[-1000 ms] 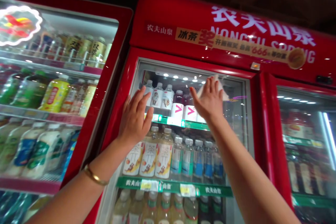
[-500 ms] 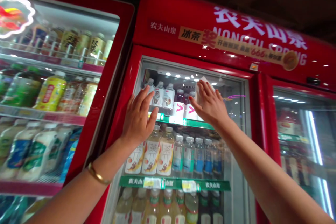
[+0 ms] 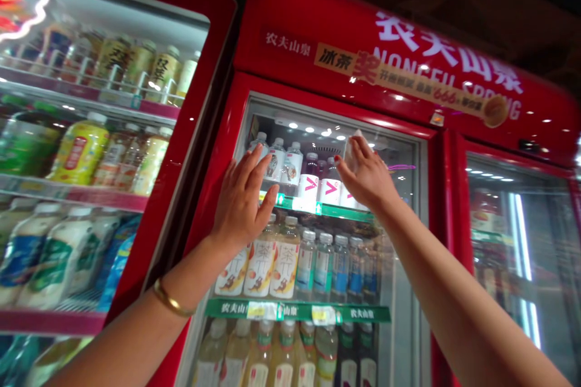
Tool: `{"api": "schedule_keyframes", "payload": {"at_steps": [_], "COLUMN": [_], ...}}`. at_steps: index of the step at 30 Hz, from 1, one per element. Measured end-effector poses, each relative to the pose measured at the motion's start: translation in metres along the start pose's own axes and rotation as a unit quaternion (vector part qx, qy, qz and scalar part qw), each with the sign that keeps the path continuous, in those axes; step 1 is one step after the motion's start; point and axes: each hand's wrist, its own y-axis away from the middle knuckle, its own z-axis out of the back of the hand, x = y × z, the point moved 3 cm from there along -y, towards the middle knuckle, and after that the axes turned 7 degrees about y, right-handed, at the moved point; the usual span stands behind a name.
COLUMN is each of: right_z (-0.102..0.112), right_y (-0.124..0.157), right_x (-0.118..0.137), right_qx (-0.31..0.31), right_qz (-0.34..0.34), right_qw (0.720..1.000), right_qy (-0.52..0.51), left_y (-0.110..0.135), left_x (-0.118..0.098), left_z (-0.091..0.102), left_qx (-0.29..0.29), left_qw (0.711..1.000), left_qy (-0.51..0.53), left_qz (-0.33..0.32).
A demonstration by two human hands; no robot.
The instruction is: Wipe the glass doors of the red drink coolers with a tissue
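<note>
My left hand [image 3: 242,199] lies flat and open against the glass door [image 3: 399,254] of a red drinks fridge [image 3: 290,18], near its left frame. A gold bangle [image 3: 170,300] sits on that wrist. My right hand [image 3: 367,174] presses a white cloth [image 3: 352,148] against the upper part of the same glass, fingers flat over it. Behind the glass stand rows of bottles [image 3: 313,257] on green-edged shelves [image 3: 297,311].
A second red fridge [image 3: 204,133] full of bottles [image 3: 84,154] stands to the left, tight against this one. Another glass door [image 3: 512,254] of the same unit is to the right. Dark ceiling above.
My right hand with the cloth has slid left and slightly down across the glass. The left hand stays flat in place. The view has shifted a little.
</note>
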Motion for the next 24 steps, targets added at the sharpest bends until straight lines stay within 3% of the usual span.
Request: {"api": "schedule_keyframes", "payload": {"at_steps": [2, 4, 6, 7, 10, 12, 13, 15, 16, 17, 19, 21, 22, 24], "right_z": [-0.008, -0.017, -0.023, -0.025, -0.027, -0.029, -0.03, -0.029, -0.027, -0.025, -0.018, -0.015, -0.017, -0.026], "right_y": [0.008, 0.004, -0.014, -0.026, -0.05, -0.042, -0.03, -0.001, 0.012, 0.022, 0.035, 0.036, 0.035, 0.037], "right_x": [-0.008, -0.012, 0.002, 0.02, 0.095, 0.133, 0.138, 0.114, 0.085, 0.048, -0.034, -0.087, -0.094, -0.063], "right_qx": [-0.001, -0.011, -0.029, -0.04, -0.067, -0.065, -0.054, -0.033, -0.032, -0.034, -0.077, -0.115, -0.129, -0.137], "right_qz": [-0.015, -0.083, -0.143, -0.141, -0.01, 0.111, 0.163, 0.207, 0.181, 0.135, -0.04, -0.125, -0.143, -0.135], "right_qw": [1.0, 0.996, 0.989, 0.989, 0.997, 0.992, 0.985, 0.978, 0.983, 0.99, 0.996, 0.985, 0.981, 0.981], "right_qy": [0.003, 0.007, 0.0, -0.009, -0.023, -0.007, 0.004, 0.014, 0.009, 0.002, -0.021, -0.027, -0.029, -0.036], "left_y": [0.001, 0.002, 0.002, 0.002, 0.002, 0.002, 0.001, 0.001, 0.001, 0.001, 0.002, 0.003, 0.003, 0.003], "left_x": [0.001, 0.001, 0.0, 0.0, 0.001, 0.004, 0.005, 0.007, 0.007, 0.007, 0.007, 0.006, 0.006, 0.008], "left_z": [-0.001, -0.003, -0.005, -0.005, -0.002, 0.0, 0.0, -0.003, -0.006, -0.01, -0.016, -0.018, -0.018, -0.015], "left_qx": [-0.01, -0.011, -0.008, -0.007, -0.024, -0.032, -0.031, -0.013, 0.0, 0.013, 0.03, 0.027, 0.021, 0.001], "left_qw": [1.0, 1.0, 1.0, 1.0, 1.0, 0.999, 1.0, 1.0, 1.0, 0.999, 0.998, 0.999, 0.999, 1.0], "left_qy": [0.005, -0.003, -0.012, -0.013, 0.001, 0.008, 0.004, -0.016, -0.029, -0.041, -0.051, -0.041, -0.028, 0.012], "left_qz": [-0.005, -0.017, -0.027, -0.026, -0.004, 0.006, 0.006, -0.002, -0.007, -0.012, -0.017, -0.016, -0.013, -0.006]}}
